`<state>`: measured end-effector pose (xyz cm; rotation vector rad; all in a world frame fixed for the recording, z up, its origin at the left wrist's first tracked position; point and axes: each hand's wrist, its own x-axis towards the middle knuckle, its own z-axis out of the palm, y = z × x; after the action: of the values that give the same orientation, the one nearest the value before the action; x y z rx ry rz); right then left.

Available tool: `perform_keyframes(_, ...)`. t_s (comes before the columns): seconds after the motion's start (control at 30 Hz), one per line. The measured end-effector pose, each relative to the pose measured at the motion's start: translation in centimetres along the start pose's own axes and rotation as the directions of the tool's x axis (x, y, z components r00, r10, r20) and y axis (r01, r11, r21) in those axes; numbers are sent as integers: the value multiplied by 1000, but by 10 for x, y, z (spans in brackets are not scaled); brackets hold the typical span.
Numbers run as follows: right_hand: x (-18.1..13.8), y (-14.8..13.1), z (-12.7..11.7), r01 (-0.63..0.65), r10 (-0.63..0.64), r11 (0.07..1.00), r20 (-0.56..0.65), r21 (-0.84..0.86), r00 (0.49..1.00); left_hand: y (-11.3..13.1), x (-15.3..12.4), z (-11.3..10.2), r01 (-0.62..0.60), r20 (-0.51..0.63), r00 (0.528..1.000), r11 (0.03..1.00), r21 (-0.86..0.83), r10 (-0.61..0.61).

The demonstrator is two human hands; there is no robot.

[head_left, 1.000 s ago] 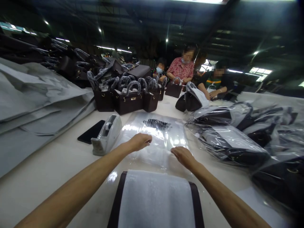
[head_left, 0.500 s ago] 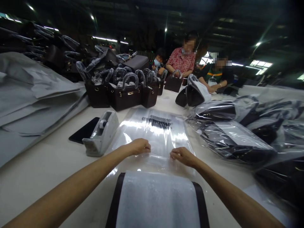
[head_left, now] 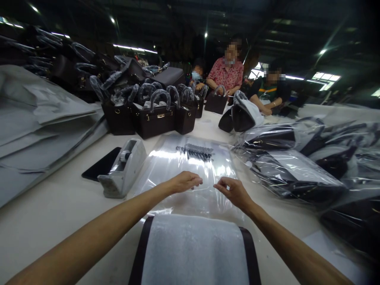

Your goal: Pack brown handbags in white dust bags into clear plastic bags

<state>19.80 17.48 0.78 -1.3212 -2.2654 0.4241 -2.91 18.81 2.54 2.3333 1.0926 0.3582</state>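
Clear plastic bags [head_left: 178,158] with dark printing lie flat on the table in front of me. Over their near part my left hand [head_left: 187,181] is closed in a pinch at the edge of the top plastic bag. A short way to the right, my right hand [head_left: 233,190] pinches the same edge, its thumb and forefinger forming a loop. The film is see-through, so its exact hold is hard to make out. Close to my body stands a dark brown handbag [head_left: 251,253], its middle covered by a white foam sheet [head_left: 194,249].
A tape dispenser [head_left: 123,170] and a dark flat phone-like object [head_left: 101,165] lie left. Several dark handbags [head_left: 157,122] with wrapped handles stand behind. Plastic-wrapped bags [head_left: 297,170] are piled right, grey-white sheets [head_left: 44,118] left. Co-workers [head_left: 227,73] are across the table.
My left hand has moved right, towards my right hand, and the gap between them is narrower. My right hand is slightly higher. The view has shifted a little.
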Motion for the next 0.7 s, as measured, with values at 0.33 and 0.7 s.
perform_keyframes(0.33,-10,-13,-8,271,-281,946,-37,-177,959,3,4,8,15,-103,995,1000,5,-14)
perform_keyframes(0.7,4,0,30,187,-159,917,107,-353,982,59,12,-62,-118,-515,827,966,230,224)
